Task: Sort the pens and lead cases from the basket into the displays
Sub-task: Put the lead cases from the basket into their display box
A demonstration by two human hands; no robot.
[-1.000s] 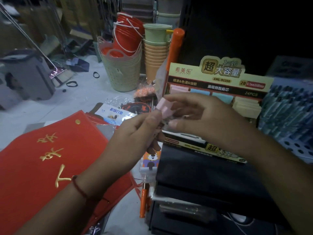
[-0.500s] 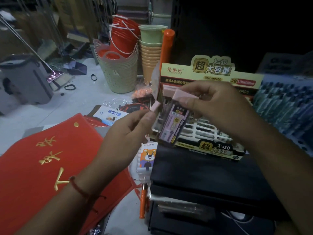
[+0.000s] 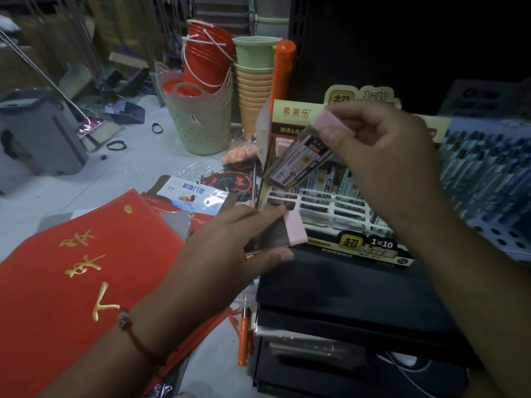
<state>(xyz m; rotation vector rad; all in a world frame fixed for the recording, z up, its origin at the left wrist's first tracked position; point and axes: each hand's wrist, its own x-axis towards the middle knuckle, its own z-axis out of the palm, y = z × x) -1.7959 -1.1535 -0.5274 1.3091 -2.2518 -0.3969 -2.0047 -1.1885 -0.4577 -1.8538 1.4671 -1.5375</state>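
My right hand (image 3: 382,145) pinches the pink cap of a clear lead case (image 3: 301,156), which hangs tilted above the white slotted rack of the yellow-and-black lead display (image 3: 333,208). My left hand (image 3: 230,248) grips a second lead case (image 3: 283,232) with a pink cap, low in front of the display's left corner. A few lead cases stand in the rack's back slots. To the right stands a blue pen display (image 3: 488,179) full of pens. No basket for the task can be made out.
The lead display sits on a black box stack (image 3: 344,300). Red folded cloth with gold characters (image 3: 74,271) lies at left. An orange pen (image 3: 244,337) lies on the floor. Stacked baskets, red buckets and cups (image 3: 207,116) stand behind.
The two cases have come apart: my right hand lifted one case up over the rack, and my left hand dropped lower and rightward with the other.
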